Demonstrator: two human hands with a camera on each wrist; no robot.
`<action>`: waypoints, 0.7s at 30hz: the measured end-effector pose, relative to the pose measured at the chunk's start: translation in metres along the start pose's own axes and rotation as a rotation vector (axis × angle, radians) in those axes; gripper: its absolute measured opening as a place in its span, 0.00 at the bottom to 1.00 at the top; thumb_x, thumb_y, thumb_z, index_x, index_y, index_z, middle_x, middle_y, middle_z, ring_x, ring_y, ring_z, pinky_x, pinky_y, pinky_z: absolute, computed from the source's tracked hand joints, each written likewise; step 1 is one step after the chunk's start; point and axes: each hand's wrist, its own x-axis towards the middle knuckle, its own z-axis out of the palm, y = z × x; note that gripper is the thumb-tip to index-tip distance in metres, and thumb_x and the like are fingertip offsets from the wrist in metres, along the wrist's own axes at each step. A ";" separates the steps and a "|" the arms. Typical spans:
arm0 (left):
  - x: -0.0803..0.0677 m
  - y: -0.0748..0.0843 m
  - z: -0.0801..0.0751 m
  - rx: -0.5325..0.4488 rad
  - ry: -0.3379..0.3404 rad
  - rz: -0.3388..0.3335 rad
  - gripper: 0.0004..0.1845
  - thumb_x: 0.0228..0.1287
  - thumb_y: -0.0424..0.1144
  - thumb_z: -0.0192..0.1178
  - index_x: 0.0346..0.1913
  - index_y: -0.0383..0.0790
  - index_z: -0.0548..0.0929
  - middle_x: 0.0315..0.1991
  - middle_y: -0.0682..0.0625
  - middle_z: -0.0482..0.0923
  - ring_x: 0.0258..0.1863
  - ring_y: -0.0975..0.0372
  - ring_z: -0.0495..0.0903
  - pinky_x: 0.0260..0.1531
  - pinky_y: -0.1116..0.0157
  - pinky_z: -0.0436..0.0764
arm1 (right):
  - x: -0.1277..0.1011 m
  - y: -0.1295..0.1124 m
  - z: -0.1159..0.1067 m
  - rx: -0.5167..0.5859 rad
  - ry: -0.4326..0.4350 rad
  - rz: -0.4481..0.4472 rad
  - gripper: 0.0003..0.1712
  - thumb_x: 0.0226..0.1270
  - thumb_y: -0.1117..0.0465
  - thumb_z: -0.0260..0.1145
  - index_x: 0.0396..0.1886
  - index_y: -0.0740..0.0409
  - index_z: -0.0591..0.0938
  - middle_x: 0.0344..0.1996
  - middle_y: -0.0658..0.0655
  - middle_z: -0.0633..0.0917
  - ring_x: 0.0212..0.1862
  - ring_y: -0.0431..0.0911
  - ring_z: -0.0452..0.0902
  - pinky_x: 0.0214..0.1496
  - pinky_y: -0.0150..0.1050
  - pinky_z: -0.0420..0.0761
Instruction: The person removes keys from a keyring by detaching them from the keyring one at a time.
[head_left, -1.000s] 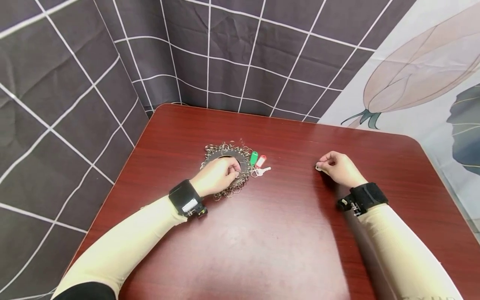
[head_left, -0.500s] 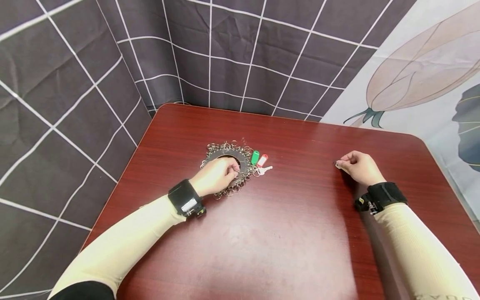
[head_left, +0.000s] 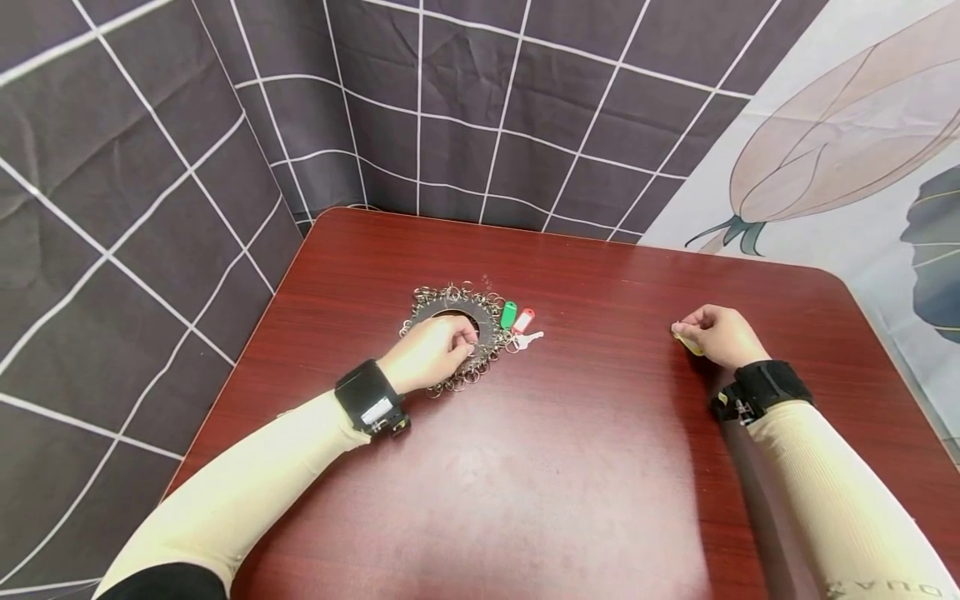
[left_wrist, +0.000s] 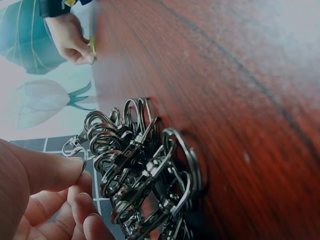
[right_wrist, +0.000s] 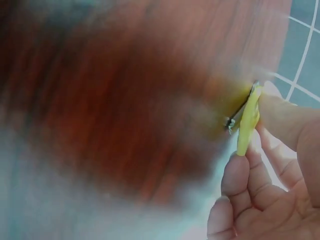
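Observation:
My left hand pinches a small metal split ring between thumb and forefinger. That ring belongs to a flat dark hoop edged all round with split rings and clasps, lying on the table; the hand covers part of the hoop. A green key tag, a red key tag and a silver key lie at its right side. Far to the right, my right hand pinches a yellow key tag, with a bit of dark metal at its end, close over the table.
A reddish-brown wooden table lies under both hands. Behind it and on the left hang dark curtains with white grid lines; a floral cloth hangs at the back right.
My right hand has moved right, then stayed about level, and the yellow tag now shows beneath its fingers. The left hand has kept its place at the hoop.

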 end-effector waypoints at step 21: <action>0.020 0.025 0.008 0.333 0.101 0.200 0.23 0.59 0.55 0.63 0.50 0.42 0.79 0.42 0.51 0.74 0.43 0.58 0.74 0.42 0.61 0.76 | 0.006 -0.139 0.058 -0.025 -0.170 -0.452 0.22 0.58 0.54 0.72 0.48 0.61 0.79 0.44 0.59 0.80 0.47 0.51 0.76 0.52 0.48 0.74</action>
